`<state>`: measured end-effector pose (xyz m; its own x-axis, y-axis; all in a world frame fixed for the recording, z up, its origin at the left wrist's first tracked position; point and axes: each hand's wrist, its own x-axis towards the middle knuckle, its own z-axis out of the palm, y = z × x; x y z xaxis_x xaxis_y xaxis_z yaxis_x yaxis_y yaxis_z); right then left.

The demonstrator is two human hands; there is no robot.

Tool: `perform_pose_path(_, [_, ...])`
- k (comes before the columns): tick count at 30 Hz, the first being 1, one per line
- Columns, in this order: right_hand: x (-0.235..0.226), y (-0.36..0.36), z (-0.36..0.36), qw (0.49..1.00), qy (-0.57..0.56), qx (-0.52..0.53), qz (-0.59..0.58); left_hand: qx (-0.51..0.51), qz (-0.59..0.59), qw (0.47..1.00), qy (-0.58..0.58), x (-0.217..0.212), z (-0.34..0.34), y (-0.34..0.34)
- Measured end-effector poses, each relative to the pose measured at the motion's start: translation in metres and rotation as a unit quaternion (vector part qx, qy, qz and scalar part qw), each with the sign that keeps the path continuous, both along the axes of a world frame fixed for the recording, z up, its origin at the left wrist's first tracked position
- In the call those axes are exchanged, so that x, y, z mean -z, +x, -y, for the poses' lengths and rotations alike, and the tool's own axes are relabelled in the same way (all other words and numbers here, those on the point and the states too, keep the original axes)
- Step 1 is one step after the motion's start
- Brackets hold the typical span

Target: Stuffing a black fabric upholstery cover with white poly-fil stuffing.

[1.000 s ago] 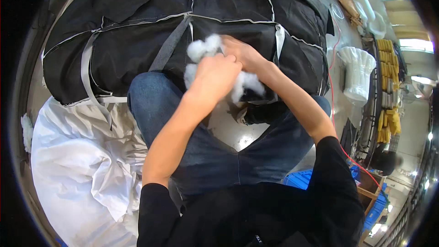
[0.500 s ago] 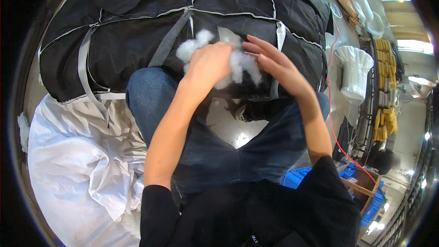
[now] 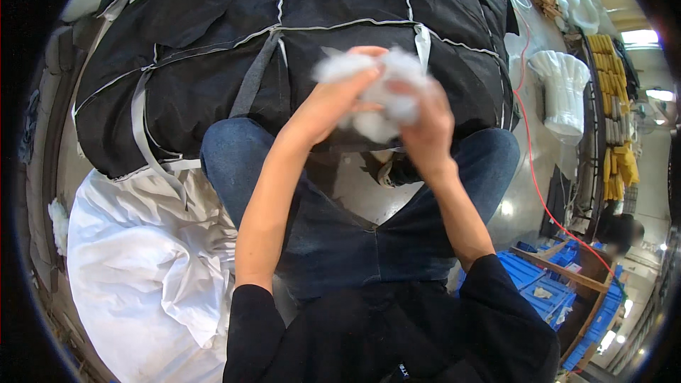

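White sack [image 3: 135,276] at lower left, left hand [image 3: 333,103] and right hand [image 3: 425,124] closed on one clump of white stuffing [image 3: 386,92], held between them above the knees, before the black bag [image 3: 213,50], blue crates [image 3: 546,291] at lower right.

The person is wearing a black long-sleeved top, filling the lower centre of the frame, with both sleeves pushed up to about the elbows, leaving the 2 forearms bare. Blue denim jeans are covering the legs at mid-frame. The left hand [image 3: 333,103] and right hand [image 3: 425,131] are showing no gloves.
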<state>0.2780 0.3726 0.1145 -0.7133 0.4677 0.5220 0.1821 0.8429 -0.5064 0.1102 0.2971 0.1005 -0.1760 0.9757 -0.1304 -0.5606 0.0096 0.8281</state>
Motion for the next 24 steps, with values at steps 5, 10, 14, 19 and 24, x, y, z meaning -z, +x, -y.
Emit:
perform_pose_path(5, [-0.02,0.035,-0.055,0.943,-0.264,0.138,-0.147,-0.119,-0.803,0.583,0.041,0.034,-0.001,-0.012])
perform_pose_path(10, [0.014,-0.01,-0.048,0.987,-0.157,-0.028,0.007,-0.078,-0.802,0.593,-0.006,0.032,0.004,-0.013])
perform_pose_path(14, [0.132,-0.044,-0.083,0.948,-0.026,-0.147,0.282,-0.049,-0.81,0.585,0.008,0.023,0.005,0.006])
perform_pose_path(19, [0.129,-0.116,-0.081,0.919,-0.261,-0.12,0.269,-0.073,-0.774,0.627,0.041,0.019,0.003,0.002])
perform_pose_path(24, [0.112,-0.119,-0.081,0.745,-0.627,-0.101,0.203,-0.069,-0.737,0.667,0.084,0.029,-0.001,-0.015])
